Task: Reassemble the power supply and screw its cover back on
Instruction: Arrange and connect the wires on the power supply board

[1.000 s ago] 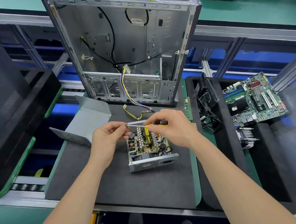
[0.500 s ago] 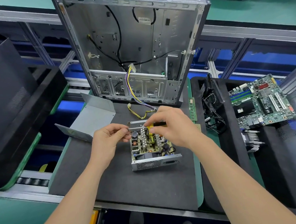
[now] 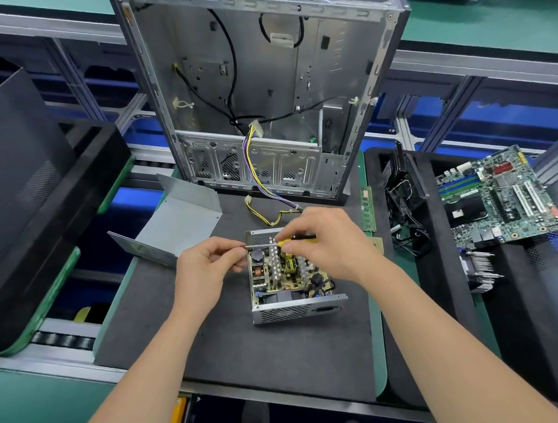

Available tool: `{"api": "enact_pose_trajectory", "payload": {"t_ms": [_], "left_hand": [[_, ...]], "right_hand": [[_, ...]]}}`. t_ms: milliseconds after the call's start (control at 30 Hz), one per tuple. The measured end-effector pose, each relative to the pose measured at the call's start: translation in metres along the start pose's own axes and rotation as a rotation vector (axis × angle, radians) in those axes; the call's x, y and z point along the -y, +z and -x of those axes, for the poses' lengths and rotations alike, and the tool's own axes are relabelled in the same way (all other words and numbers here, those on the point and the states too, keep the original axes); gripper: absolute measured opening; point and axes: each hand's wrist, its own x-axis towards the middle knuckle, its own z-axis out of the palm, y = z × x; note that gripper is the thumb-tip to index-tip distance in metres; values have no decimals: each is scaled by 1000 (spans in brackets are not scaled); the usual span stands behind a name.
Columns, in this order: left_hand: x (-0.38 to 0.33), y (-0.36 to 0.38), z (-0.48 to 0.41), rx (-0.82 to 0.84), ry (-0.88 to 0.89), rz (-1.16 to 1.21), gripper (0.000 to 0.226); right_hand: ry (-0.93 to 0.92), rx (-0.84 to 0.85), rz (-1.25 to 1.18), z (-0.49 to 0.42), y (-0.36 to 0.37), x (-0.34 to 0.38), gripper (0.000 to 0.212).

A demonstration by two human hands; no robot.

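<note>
The open power supply (image 3: 288,279) sits on the black foam mat (image 3: 251,352), its circuit board exposed and its mesh front wall facing me. My right hand (image 3: 329,244) grips a screwdriver with a yellow and black handle (image 3: 287,242), held level above the supply's far edge. Its metal shaft runs left into my left hand (image 3: 208,270), whose fingertips pinch the tip. A screw there cannot be made out. The bent grey metal cover (image 3: 175,225) lies on the mat to the left of the supply. Yellow and purple wires (image 3: 260,182) lead from the supply up into the case.
An open computer case (image 3: 267,85) stands upright behind the mat. A motherboard (image 3: 496,195) and a heatsink (image 3: 476,269) lie in black foam trays on the right, beside a cable bundle (image 3: 403,191). A RAM stick (image 3: 367,209) lies at the mat's right edge. Black trays (image 3: 11,205) fill the left.
Both hands stay together over the supply, with the screwdriver held level between them. The view has shifted slightly, so the scene sits further right and lower.
</note>
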Motion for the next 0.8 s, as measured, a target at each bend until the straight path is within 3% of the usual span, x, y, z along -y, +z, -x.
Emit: {"api": "enact_pose_trajectory", "payload": {"t_ms": [367,633,700,800], "left_hand": [[10,0,-3,43,-25,160,29],[16,-5,-10,111,55,-121,29],[18,-6,-10,122,61,-178,28],[22,-4,-8,136,-10,-41,28]], "right_hand": [[30,39,-12,-3,-3,1,14],[51,51,24,-3,-1,3,14],[91,14,-27,-3,1,3,13],[147,-124,-165,-3,3,4,14]]}}
